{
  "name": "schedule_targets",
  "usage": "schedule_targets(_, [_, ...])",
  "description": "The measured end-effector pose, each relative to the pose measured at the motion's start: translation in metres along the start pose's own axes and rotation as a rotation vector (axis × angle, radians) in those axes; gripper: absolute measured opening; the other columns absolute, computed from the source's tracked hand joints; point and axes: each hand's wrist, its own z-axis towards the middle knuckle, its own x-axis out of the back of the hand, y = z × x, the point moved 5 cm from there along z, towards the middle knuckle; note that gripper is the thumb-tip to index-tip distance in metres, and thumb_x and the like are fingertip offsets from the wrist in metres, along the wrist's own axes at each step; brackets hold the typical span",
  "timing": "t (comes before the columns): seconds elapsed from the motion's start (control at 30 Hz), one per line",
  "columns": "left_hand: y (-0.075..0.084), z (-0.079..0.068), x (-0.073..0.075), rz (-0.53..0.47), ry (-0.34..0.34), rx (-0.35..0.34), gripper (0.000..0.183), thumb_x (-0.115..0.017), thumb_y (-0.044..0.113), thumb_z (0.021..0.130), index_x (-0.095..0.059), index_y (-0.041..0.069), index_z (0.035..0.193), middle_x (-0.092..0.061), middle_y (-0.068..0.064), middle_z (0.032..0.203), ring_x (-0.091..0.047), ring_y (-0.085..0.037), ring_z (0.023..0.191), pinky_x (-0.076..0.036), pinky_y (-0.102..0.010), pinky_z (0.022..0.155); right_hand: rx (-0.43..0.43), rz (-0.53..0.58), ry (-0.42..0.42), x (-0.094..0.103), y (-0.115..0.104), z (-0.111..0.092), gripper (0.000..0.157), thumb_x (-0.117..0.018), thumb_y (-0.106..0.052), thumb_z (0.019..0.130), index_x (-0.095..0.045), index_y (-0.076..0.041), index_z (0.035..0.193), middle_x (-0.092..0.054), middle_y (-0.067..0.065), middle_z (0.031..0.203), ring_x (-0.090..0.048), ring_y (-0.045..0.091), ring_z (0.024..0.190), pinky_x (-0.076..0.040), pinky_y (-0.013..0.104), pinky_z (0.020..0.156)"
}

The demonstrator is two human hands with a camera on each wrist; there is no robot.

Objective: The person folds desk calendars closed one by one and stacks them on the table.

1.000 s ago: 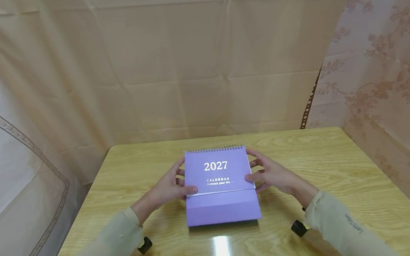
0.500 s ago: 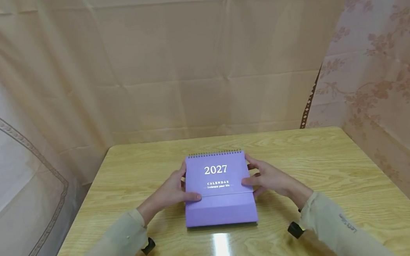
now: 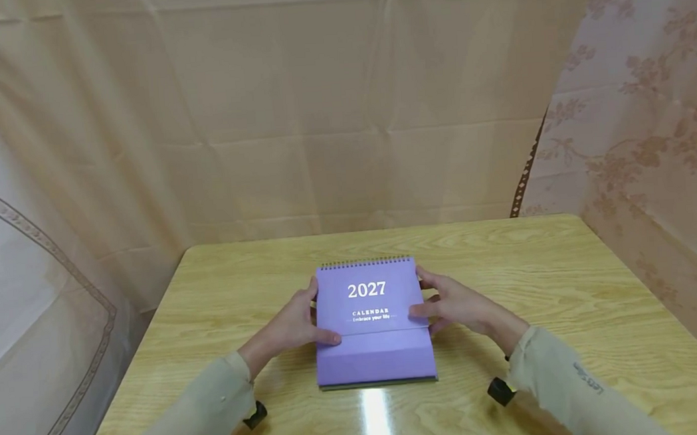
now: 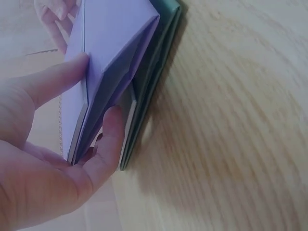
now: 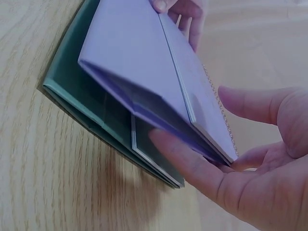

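A purple spiral-bound desk calendar (image 3: 369, 309) marked 2027 lies face up in the head view. My left hand (image 3: 298, 324) grips its left side, thumb on the front and fingers behind the edge. My right hand (image 3: 452, 304) holds the opposite side; in the right wrist view the thumb (image 5: 255, 103) appears slightly off the cover, with a fingertip below the calendar's folded stand. Under the purple calendar is a green calendar (image 5: 72, 79), mostly hidden from the head view. In the left wrist view the green one (image 4: 166, 29) lies flat on the wood.
The wood-grain table (image 3: 238, 271) spreads around both hands. A beige cloth (image 3: 342, 111) hangs behind it, and a flowered cloth (image 3: 650, 146) at the right. White cloth (image 3: 18, 297) hangs at the left. Light glares on the table's front part (image 3: 377, 419).
Both hands have lowered the purple calendar and brought it slightly nearer, and its tilt has changed. Over the last half second it has barely moved.
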Motion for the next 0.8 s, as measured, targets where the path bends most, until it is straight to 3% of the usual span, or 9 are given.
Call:
schedule_targets(0.2, [-0.005, 0.003, -0.004, 0.017, 0.017, 0.015, 0.126, -0.094, 0.011, 0.072, -0.004, -0.001, 0.161, -0.050, -0.017, 0.144, -0.062, -0.026, 0.110, -0.052, -0.040, 0.097, -0.004, -0.037, 0.012, 0.001, 0.006, 0.001, 0.090, -0.067, -0.008, 0.098, -0.005, -0.009, 0.163, -0.021, 0.032, 0.160, -0.060, 0.036, 0.116, -0.059, 0.046, 0.082])
schedule_targets(0.3, [-0.007, 0.004, -0.006, 0.035, 0.028, 0.021, 0.127, -0.094, 0.012, 0.072, -0.004, -0.002, 0.160, -0.049, -0.019, 0.143, -0.060, -0.027, 0.112, -0.052, -0.040, 0.098, 0.000, -0.059, 0.009, 0.000, 0.009, 0.001, 0.087, -0.065, -0.009, 0.100, -0.005, -0.009, 0.163, -0.021, 0.030, 0.161, -0.053, 0.040, 0.128, -0.055, 0.050, 0.092])
schedule_targets(0.43, [-0.008, 0.004, -0.008, 0.051, 0.035, 0.014, 0.127, -0.095, 0.012, 0.071, -0.005, -0.003, 0.160, -0.050, -0.019, 0.142, -0.059, -0.026, 0.113, -0.051, -0.040, 0.100, 0.017, -0.132, 0.009, -0.002, 0.011, 0.002, 0.090, -0.067, -0.013, 0.099, -0.003, -0.005, 0.162, -0.016, 0.024, 0.165, -0.032, 0.043, 0.145, -0.033, 0.055, 0.113])
schedule_targets(0.57, [-0.009, 0.003, -0.009, 0.058, 0.030, 0.012, 0.126, -0.095, 0.013, 0.071, -0.006, -0.004, 0.159, -0.050, -0.019, 0.142, -0.059, -0.027, 0.115, -0.049, -0.042, 0.102, 0.016, -0.205, 0.020, -0.003, 0.011, 0.001, 0.094, -0.069, -0.019, 0.098, -0.002, 0.001, 0.160, -0.007, 0.020, 0.167, -0.015, 0.041, 0.151, -0.013, 0.053, 0.120])
schedule_targets(0.8, [-0.010, 0.004, -0.009, 0.047, 0.016, -0.026, 0.123, -0.093, 0.008, 0.072, -0.007, -0.004, 0.160, -0.054, -0.017, 0.140, -0.057, -0.030, 0.119, -0.045, -0.045, 0.105, 0.013, -0.228, 0.010, -0.005, 0.010, 0.001, 0.094, -0.068, -0.020, 0.099, 0.000, 0.003, 0.159, -0.001, 0.021, 0.166, -0.008, 0.038, 0.152, -0.010, 0.050, 0.121])
